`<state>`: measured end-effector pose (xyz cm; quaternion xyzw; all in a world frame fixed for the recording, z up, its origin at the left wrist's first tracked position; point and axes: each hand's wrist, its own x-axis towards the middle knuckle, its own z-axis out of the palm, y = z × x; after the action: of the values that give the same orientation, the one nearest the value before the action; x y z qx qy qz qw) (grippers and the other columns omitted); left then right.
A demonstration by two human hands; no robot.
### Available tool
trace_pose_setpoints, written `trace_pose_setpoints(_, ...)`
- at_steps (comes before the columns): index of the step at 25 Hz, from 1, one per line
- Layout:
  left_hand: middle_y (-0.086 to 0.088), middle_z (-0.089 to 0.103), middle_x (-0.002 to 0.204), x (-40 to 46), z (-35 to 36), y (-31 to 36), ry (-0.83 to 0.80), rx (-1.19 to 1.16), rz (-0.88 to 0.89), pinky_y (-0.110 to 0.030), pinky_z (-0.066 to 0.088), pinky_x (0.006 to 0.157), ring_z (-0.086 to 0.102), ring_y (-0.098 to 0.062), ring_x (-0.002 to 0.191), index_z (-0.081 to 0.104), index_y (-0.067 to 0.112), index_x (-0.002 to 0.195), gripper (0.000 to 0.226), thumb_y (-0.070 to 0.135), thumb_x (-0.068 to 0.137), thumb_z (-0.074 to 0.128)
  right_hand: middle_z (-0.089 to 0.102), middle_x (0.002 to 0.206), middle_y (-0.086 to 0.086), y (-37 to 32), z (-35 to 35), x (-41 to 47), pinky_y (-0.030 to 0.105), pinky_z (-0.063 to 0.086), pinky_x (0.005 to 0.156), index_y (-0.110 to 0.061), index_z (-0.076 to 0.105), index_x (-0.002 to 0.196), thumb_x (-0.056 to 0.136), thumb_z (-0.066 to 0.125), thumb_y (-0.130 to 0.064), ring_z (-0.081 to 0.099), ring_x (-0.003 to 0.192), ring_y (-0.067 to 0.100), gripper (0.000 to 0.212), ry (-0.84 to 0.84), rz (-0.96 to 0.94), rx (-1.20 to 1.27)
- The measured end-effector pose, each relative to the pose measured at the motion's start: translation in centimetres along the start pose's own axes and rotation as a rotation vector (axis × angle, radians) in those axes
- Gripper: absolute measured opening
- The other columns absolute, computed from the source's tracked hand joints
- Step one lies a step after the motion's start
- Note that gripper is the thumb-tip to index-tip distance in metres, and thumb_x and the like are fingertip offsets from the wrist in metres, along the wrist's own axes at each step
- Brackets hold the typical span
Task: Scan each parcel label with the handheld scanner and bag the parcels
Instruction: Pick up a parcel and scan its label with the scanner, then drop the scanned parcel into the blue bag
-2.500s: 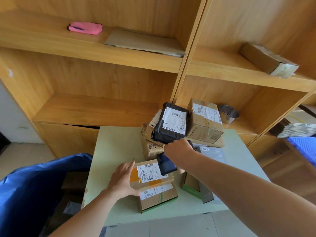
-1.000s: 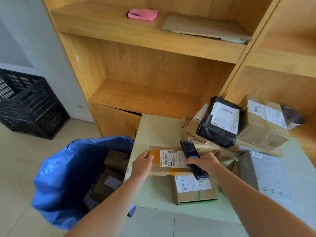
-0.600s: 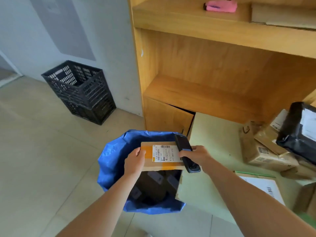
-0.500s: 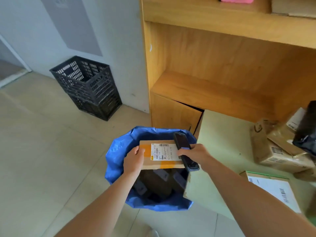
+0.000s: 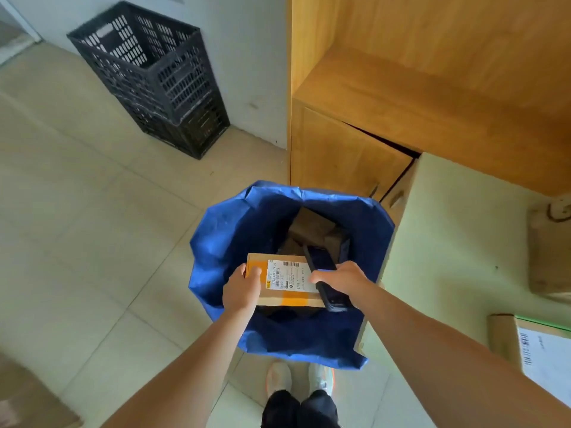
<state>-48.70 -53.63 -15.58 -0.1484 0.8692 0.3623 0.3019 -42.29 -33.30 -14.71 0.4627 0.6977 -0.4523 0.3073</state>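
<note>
A flat cardboard parcel [image 5: 287,296] with a white barcode label and orange tape hangs over the open mouth of the blue bag [image 5: 222,242]. My left hand [image 5: 242,287] grips its left end, thumb on top. My right hand [image 5: 341,281] holds the black handheld scanner [image 5: 324,276] against the parcel's right end. Other brown parcels [image 5: 312,227] lie deep inside the bag.
The pale green table [image 5: 457,242] stands right of the bag, with a labelled box [image 5: 537,347] at its near right and another blurred box [image 5: 550,251] farther back. A black plastic crate [image 5: 154,72] stands by the wall. A wooden shelf unit [image 5: 401,88] rises behind the table.
The parcel, held in both hands with the scanner, travelled left from the table to a spot over the bag's opening. The view swung down and left with it.
</note>
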Motion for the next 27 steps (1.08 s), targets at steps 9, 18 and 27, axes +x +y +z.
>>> trace_pose_setpoints(9, -0.007, 0.057, 0.139, 7.0, 6.2, -1.1, -0.073, 0.031, -0.171, -0.032, 0.040, 0.092, 0.054, -0.027, 0.123, 0.047, 0.016, 0.145, 0.050, 0.036, 0.099, 0.045, 0.056, 0.136, 0.011, 1.8, 2.5, 8.1, 0.036, 0.051, 0.091, -0.004, 0.052, 0.137, 0.074, 0.085, -0.049, 0.055, 0.124, 0.030, 0.085, -0.013, 0.117, -0.016)
trace_pose_setpoints(18, 0.011, 0.047, 0.150, 8.7, 7.3, 1.2, 0.086, -0.227, -0.007, -0.044, 0.032, 0.114, 0.039, -0.016, 0.141, 0.042, 0.044, 0.145, 0.063, 0.051, 0.083, 0.042, 0.052, 0.146, 0.014, 0.8, 1.2, 9.1, 0.034, 0.047, 0.090, -0.002, 0.044, 0.148, 0.081, 0.082, -0.037, 0.054, 0.129, 0.033, 0.085, 0.012, 0.131, 0.243)
trace_pose_setpoints(27, 0.015, 0.046, 0.150, 1.1, 5.5, 5.4, 0.010, -0.258, 0.189, -0.034, 0.030, 0.111, 0.039, -0.010, 0.140, 0.037, 0.042, 0.149, 0.057, 0.047, 0.093, 0.041, 0.056, 0.111, 0.006, -3.1, -2.1, 1.0, 0.038, 0.053, 0.081, -0.004, 0.049, 0.139, 0.074, 0.083, -0.048, 0.058, 0.096, 0.025, 0.086, 0.017, -0.018, 0.217)
